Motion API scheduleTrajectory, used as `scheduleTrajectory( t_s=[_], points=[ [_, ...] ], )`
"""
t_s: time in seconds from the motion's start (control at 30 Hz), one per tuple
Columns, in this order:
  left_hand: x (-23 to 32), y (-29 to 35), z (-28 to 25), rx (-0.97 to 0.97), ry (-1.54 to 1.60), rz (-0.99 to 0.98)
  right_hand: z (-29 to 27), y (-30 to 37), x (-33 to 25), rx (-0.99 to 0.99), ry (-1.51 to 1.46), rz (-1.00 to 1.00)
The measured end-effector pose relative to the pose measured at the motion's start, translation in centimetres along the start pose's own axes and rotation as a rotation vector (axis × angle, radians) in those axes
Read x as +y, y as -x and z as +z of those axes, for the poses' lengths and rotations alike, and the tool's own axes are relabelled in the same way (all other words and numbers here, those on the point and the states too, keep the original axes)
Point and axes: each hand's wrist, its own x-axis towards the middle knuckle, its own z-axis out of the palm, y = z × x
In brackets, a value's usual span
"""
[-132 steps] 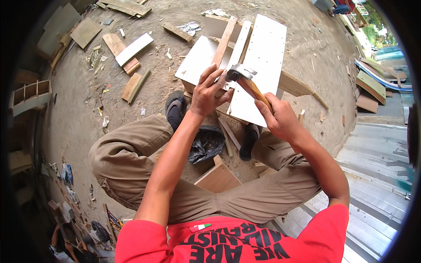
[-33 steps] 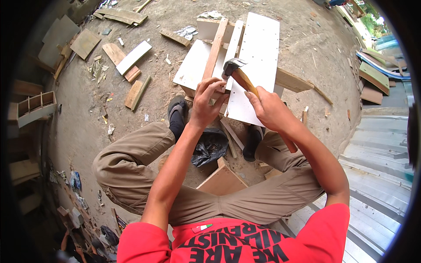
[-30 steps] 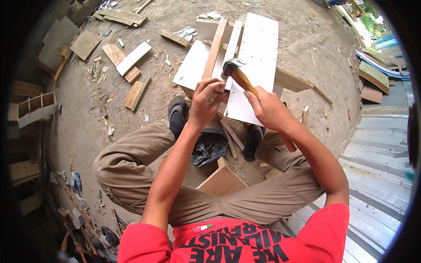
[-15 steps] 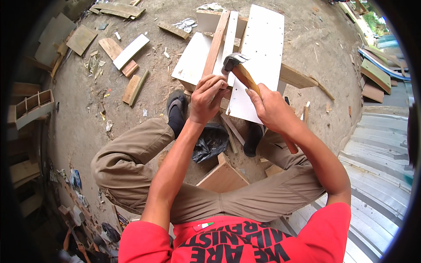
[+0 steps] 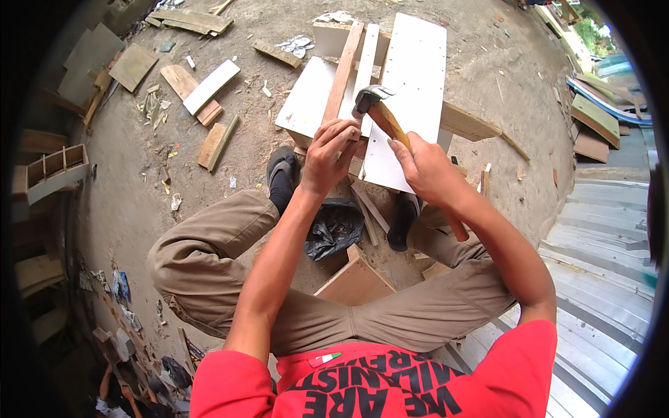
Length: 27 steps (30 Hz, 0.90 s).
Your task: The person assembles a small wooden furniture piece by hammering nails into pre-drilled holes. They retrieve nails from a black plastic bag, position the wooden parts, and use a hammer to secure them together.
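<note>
In my right hand [image 5: 433,169] is a claw hammer [image 5: 388,121], gripped by its wooden handle, its dark metal head just above the fingertips of my left hand [image 5: 327,156]. Those left fingers are closed around the near end of a reddish-brown wood strip [image 5: 344,73]. Whether they also pinch a nail is too small to tell. Beside that strip lies a narrow white strip [image 5: 366,63]. Both rest across a white bench made of boards, between its left panel [image 5: 306,97] and its wide right panel [image 5: 416,83], which has small dark dots.
A black plastic bag [image 5: 334,226] and a wooden corner piece [image 5: 355,279] lie between my legs. Wood offcuts [image 5: 209,87] are scattered on the dirt floor at left. A timber [image 5: 470,122] juts rightward from the bench. Corrugated metal sheets [image 5: 592,251] lie at right.
The whole view has shifted slightly. Both hands keep nearly the same pose, and the hammer head stays close to the left fingertips.
</note>
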Motion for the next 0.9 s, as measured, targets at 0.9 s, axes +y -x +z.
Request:
scheduleTrajectory(
  t_s=[0.9],
  points=[
    [0.4,2.0,1.1,0.07,-0.221,-0.164,0.3,-0.7,5.1,0.247,-0.257,0.075]
  ],
)
